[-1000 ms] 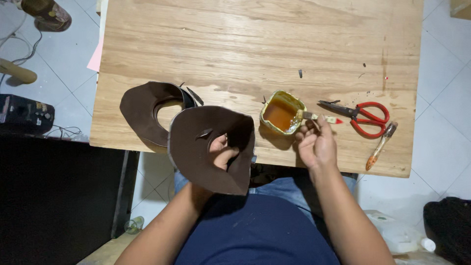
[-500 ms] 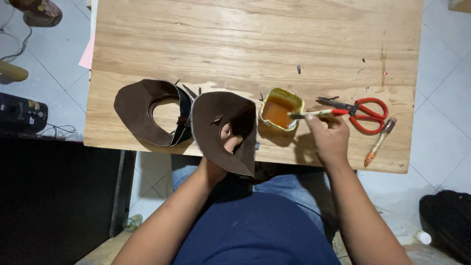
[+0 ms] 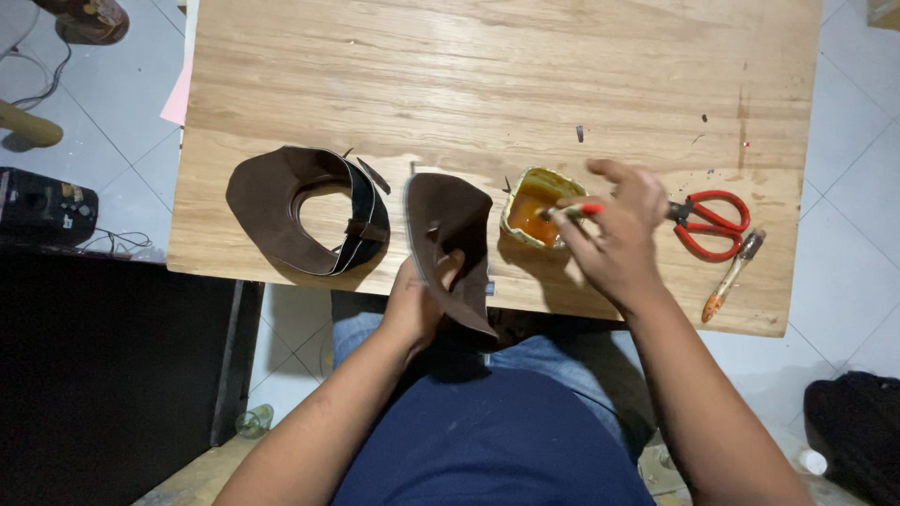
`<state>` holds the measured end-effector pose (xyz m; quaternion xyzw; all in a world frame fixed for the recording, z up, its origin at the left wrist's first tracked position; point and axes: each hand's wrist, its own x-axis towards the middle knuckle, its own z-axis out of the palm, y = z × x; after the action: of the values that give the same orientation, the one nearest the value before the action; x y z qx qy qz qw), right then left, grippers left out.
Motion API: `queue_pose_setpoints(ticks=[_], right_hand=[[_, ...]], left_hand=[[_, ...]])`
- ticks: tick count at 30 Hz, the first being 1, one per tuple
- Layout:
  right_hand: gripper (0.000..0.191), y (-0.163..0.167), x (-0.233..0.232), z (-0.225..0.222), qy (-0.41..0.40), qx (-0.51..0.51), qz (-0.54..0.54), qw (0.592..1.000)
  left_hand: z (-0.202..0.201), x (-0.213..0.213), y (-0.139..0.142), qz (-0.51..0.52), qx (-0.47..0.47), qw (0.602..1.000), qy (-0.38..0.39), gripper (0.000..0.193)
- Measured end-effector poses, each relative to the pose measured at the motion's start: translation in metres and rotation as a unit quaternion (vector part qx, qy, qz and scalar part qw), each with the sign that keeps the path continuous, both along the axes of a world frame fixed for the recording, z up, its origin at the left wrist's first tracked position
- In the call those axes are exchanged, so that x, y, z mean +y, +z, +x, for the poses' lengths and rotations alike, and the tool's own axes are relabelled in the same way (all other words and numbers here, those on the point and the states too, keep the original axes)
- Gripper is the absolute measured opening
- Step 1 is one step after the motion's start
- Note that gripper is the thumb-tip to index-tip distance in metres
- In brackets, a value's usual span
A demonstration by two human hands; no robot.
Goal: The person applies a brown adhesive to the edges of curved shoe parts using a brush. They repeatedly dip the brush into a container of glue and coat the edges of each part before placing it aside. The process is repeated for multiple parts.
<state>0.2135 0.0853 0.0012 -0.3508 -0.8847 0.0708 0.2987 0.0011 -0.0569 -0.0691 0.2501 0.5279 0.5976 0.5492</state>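
Observation:
My left hand (image 3: 419,298) grips a curved piece of dark brown leather (image 3: 452,234), held on edge over the table's near edge. My right hand (image 3: 614,239) holds a small brush with a red handle (image 3: 574,212), its tip over an open tin of orange glue (image 3: 534,208). A second dark brown leather piece (image 3: 281,217), curved with a strap, lies flat on the wooden table (image 3: 487,84) to the left.
Red-handled scissors (image 3: 708,223) and another small brush (image 3: 731,276) lie at the right end of the table. The tiled floor shows around the table, with a black device (image 3: 37,204) at the left and a dark bag (image 3: 858,426) at the lower right.
My left hand has turned the leather piece from facing me to nearly edge-on. My right hand has lifted the brush from beside the tin to over it.

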Motion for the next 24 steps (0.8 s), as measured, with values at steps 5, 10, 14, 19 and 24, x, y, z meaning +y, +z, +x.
queue_pose_setpoints(ticks=[5, 10, 14, 19, 24], right_hand=[[0.018, 0.018, -0.023, 0.014, -0.019, 0.049, -0.117, 0.992], [0.018, 0.022, -0.045, 0.024, 0.029, 0.138, -0.090, 0.986], [0.018, 0.014, -0.047, 0.030, -0.109, 0.106, -0.367, 0.918], [0.017, 0.012, -0.049, 0.033, -0.012, 0.327, -0.444, 0.834], [0.020, 0.013, -0.052, 0.014, 0.063, 0.332, -0.324, 0.884]], left_hand=[[-0.003, 0.002, 0.002, -0.032, 0.040, 0.999, 0.003, 0.027], [-0.002, 0.007, 0.011, -0.035, 0.008, 0.999, -0.007, 0.025], [0.003, 0.012, 0.025, 0.018, -0.126, 0.992, -0.017, 0.031], [0.013, 0.016, 0.046, -0.046, -0.170, 0.984, -0.022, 0.026], [0.029, 0.027, 0.057, -0.062, -0.231, 0.970, -0.034, 0.025]])
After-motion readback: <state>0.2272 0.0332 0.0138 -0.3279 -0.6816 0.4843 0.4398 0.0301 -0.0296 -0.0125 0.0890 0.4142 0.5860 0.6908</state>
